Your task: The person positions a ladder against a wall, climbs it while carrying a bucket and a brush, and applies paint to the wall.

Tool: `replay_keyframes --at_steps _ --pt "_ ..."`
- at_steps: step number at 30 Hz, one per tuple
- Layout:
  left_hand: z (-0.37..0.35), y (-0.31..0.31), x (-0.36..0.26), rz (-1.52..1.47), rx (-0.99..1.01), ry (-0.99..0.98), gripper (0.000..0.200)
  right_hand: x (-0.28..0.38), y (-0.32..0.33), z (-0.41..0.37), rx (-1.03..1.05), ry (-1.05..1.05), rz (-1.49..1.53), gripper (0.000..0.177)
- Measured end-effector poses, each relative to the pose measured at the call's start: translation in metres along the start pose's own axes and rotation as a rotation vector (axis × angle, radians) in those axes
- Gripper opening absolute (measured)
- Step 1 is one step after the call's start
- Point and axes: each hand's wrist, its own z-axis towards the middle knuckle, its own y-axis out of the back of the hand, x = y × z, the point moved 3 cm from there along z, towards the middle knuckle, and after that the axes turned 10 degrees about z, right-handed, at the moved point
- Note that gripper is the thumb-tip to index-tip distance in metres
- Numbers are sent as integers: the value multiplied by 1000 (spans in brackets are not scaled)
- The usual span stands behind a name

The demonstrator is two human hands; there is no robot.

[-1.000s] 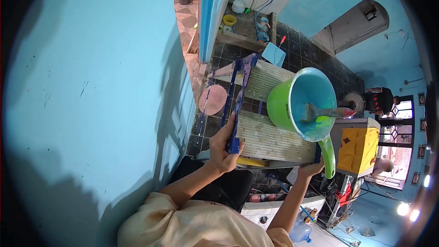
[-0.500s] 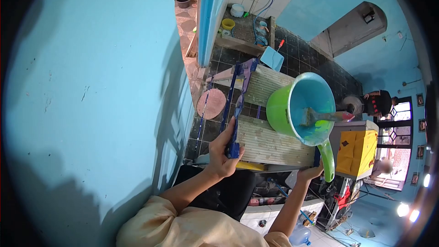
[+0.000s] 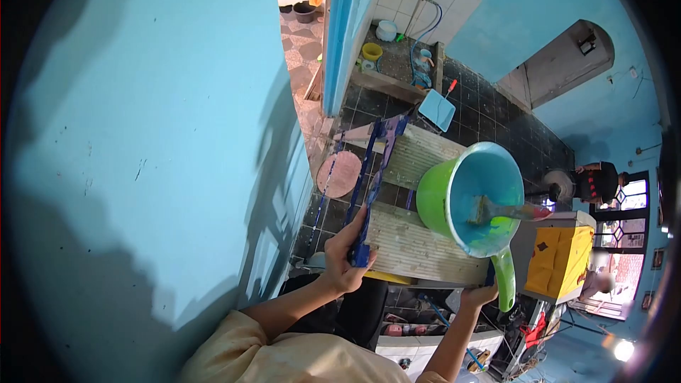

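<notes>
here, the left hand (image 3: 346, 259) gripped the ladder (image 3: 411, 245) by its blue rail (image 3: 369, 191); between the hands and higher up, a green bucket (image 3: 434, 202) holding a paintbrush (image 3: 507, 211) sat on its steps; the right hand (image 3: 479, 296) clasped its right edge.

One head-worn camera with a wide round lens looks steeply down from high up, close beside the blue wall (image 3: 142, 135) on its left. The ladder (image 3: 404, 241) top is near, the tiled floor (image 3: 369, 99) far below.
</notes>
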Motion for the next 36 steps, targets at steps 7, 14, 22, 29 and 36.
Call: replay_keyframes --at_steps 7,14,22,29,36 --pt "25 24 -28 40 170 131 66 8 14 9 357 -262 -135 55" --pt "178 115 -199 632 -500 -747 41 30 -11 13 906 412 -768 32" --pt "137 11 -97 674 13 -246 38 20 3 23 912 411 -650 20" --pt "52 -5 0 -70 362 495 69 48 -38 36 901 -274 -677 28" --pt "42 -6 -12 -152 299 654 60 30 -92 55 696 -308 -663 50"
